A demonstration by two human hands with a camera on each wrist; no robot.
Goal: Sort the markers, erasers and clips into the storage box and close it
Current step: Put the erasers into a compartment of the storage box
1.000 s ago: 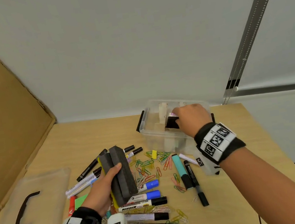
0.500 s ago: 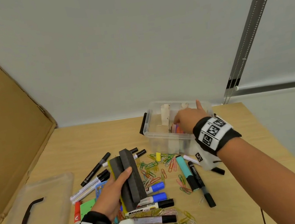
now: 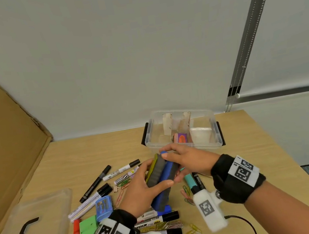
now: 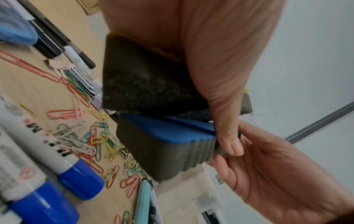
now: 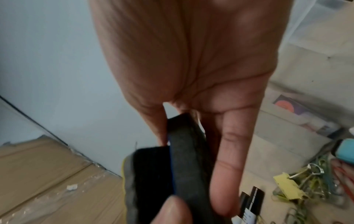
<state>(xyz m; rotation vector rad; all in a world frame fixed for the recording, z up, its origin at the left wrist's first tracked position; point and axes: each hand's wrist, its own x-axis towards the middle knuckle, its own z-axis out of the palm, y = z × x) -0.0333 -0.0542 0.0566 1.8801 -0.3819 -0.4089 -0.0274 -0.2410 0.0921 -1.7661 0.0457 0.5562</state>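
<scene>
We see the left hand (image 3: 140, 190) holding two board erasers stacked side by side above the bench (image 3: 95, 155), its grip clamped on the pair with the thumb across the near face and the fingers behind. The yellow-backed eraser (image 3: 155, 170) sits on the left of the stack and the blue-backed eraser (image 3: 167, 176) on the right, their dark felt sides showing in the left wrist view. The right hand (image 3: 187, 159) meets the stack from the far side, its grip pinched on the top end of the blue-backed eraser, thumb on one face and fingers (image 5: 228, 166) along the other. Behind the hands the clear storage box (image 3: 215, 126) stands open near the wall, with cardboard dividers and a small pink and purple eraser (image 3: 181, 138) in its middle section. Its lid (image 3: 44, 211) lies flat at the left of the bench, black handle up. Markers (image 3: 121, 169) and coloured paper clips (image 4: 99, 141) lie scattered on the bench beneath and around the hands, along with a teal highlighter (image 3: 189, 181), a blue sharpener case (image 3: 103, 205) and a green block (image 3: 88, 229). A cardboard sheet (image 3: 3, 138) leans at the left.
</scene>
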